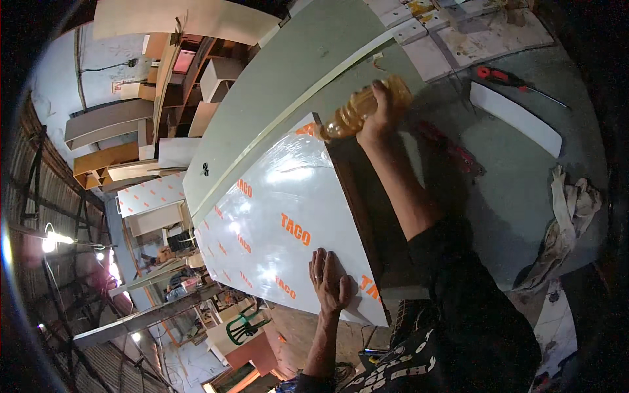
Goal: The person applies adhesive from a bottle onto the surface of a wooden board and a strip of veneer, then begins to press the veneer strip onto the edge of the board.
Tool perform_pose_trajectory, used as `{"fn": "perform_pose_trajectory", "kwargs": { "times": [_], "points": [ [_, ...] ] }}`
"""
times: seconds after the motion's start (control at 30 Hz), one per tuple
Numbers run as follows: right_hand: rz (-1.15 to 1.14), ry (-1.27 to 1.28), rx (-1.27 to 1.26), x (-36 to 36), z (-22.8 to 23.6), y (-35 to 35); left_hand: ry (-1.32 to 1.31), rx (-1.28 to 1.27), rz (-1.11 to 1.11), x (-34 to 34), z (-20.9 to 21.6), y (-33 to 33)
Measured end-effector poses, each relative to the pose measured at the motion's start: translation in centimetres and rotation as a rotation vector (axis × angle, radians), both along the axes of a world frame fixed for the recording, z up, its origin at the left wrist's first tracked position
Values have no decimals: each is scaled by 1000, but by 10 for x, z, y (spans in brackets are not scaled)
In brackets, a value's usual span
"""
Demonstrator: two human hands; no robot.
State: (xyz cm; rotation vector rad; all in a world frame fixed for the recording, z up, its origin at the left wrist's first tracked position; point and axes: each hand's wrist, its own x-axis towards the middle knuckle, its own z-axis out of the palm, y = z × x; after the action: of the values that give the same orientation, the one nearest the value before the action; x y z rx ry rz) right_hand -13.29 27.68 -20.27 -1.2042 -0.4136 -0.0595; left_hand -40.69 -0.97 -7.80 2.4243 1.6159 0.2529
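Observation:
My right hand [379, 120] is wrapped round a clear ribbed plastic bottle [352, 116] with amber contents. It is tilted, its narrow end at the far right corner of a white panel [275, 196]. Glossy film with orange lettering covers this panel, and its dark brown edge faces right. Nearer to me, my left hand [329, 281] lies flat on the film with its fingers stretched out. Beneath the panel is a grey-green worktop [406, 177]. Whether anything flows from the bottle, I cannot tell.
On the worktop's right lie a screwdriver [521, 82] with a red and black handle, a curved white strip [517, 118], a red-handled tool [452, 149] and a crumpled pale cloth [567, 203]. Cabinet parts [131, 124] stand at the left; a green chair [246, 327] is below.

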Motion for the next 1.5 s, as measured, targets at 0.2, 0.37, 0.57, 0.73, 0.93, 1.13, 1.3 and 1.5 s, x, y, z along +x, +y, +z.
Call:
{"fn": "perform_pose_trajectory", "kwargs": {
  "times": [0.2,0.37,0.57,0.73,0.93,1.13,1.3,1.5],
  "points": [
    [485,1219,408,-14,74,-85,27,0,27,-7,2,-8],
    [502,1232,399,-12,67,-114,-14,-14,46,-3,1,-5],
    [505,1244,357,-4,60,-125,-24,-21,10,1,3,-3],
    [662,1166,384,-21,68,-186,35,-28,28,-15,-5,-7],
    [997,1107,383,-34,69,-344,-15,-9,31,-8,7,-2],
    [872,1187,-19,-30,69,-470,-136,43,45,-29,1,-15],
    [522,808,-108,-30,126,-473,-188,57,22,-63,-1,-54],
    [475,521,-15,-55,152,-524,-572,179,136,-200,-8,-168]
  ]
}}
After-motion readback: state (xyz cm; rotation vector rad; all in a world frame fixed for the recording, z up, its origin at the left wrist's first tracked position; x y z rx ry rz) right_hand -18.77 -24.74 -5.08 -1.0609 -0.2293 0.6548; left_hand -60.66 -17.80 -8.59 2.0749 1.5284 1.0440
